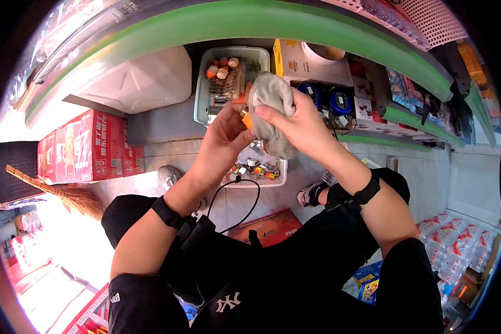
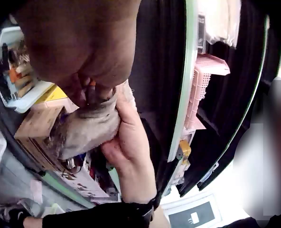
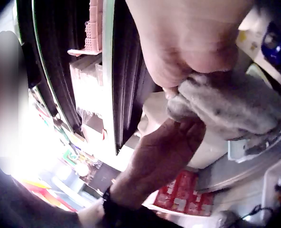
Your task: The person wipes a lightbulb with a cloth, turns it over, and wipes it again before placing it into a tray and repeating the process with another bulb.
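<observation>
In the head view my right hand (image 1: 301, 123) grips a bunched, stained grey cloth (image 1: 271, 114), thumb laid over its near face. Facing it, my left hand (image 1: 225, 133) pinches a small orange-yellow object (image 1: 247, 119) against the cloth's left side. Fingers and cloth hide most of that object, and I cannot tell its kind. The left wrist view has the grey cloth (image 2: 90, 128) hanging between both hands. From the right wrist side, the left fingers meet the cloth (image 3: 230, 104) just under the right hand (image 3: 192, 42).
Behind the hands, a pale green basket (image 1: 201, 83) on the low shelf holds orange-and-white bulb-shaped items and packets. Blue round items (image 1: 339, 102) lie right of it. On the floor below stands a white tray (image 1: 284, 177) of small parts. A green shelf edge (image 1: 250, 19) runs overhead.
</observation>
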A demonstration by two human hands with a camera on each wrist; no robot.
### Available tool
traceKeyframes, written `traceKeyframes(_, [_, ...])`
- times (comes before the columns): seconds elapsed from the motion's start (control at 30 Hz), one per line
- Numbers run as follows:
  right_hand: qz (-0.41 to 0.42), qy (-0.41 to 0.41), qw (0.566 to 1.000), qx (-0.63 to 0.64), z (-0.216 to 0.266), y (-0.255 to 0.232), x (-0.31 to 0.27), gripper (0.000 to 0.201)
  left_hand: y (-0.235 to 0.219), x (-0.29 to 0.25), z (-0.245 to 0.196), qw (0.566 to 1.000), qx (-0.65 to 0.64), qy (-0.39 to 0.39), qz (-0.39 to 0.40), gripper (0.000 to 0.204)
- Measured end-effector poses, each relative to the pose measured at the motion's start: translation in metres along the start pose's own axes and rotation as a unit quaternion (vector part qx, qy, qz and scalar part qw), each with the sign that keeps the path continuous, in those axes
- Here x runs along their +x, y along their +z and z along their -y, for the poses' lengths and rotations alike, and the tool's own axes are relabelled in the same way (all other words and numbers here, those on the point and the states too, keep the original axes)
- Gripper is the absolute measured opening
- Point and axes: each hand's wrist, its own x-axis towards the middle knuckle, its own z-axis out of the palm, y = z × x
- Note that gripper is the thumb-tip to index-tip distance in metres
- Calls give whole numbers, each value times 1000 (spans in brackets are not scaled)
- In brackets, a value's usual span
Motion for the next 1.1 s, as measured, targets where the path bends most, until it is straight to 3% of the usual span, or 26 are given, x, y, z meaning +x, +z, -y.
traceKeyframes(0.13, [-48, -19, 993, -110, -10, -17, 4, 40, 2, -2, 7, 997, -55, -55, 14, 35])
traceKeyframes(0.23, [-34, 40, 990, -132, -11, -38, 6, 39, 2, -2, 9, 985, -113, -118, -47, 34])
traceKeyframes(0.37, [-47, 38, 997, -38, 0, -53, 6, 39, -40, 15, 67, 961, -15, -226, -161, 33])
traceKeyframes(0.47, [-42, 48, 997, -40, 21, -67, 4, 45, -71, 38, 104, 955, 173, -180, -163, 27])
traceKeyframes(0.57, [-38, 52, 993, -102, 14, -87, 11, 41, -90, 50, 118, 921, 274, -181, -212, 23])
traceKeyframes(0.7, [-85, 3, 972, -219, 9, -112, 18, 55, -110, 68, 128, 901, 289, -204, -252, 25])
traceKeyframes(0.73, [-89, 14, 967, -238, 16, -119, 17, 66, -130, 77, 140, 910, 292, -173, -239, 34])
traceKeyframes(0.83, [-111, 13, 955, -276, 28, -133, 12, 69, -167, 115, 134, 907, 314, -148, -239, 33])
traceKeyframes(0.9, [-123, 15, 949, -291, 27, -139, 9, 69, -211, 160, 134, 865, 428, -144, -217, 33])
traceKeyframes(0.93, [-127, 15, 948, -293, 25, -142, 8, 68, -203, 166, 120, 889, 399, -71, -213, 34])
traceKeyframes(1.0, [-136, 8, 947, -291, 20, -147, 5, 63, -214, 192, 114, 879, 423, -68, -211, 30])
traceKeyframes(1.03, [-139, 15, 948, -284, 18, -148, 4, 61, -198, 201, 99, 874, 427, -65, -220, 28])
traceKeyframes(1.07, [-142, 21, 950, -278, 17, -149, 2, 60, -198, 213, 94, 868, 447, -97, -194, 26])
traceKeyframes(1.1, [-145, 28, 951, -273, 14, -151, 0, 58, -205, 224, 100, 858, 469, -69, -199, 30])
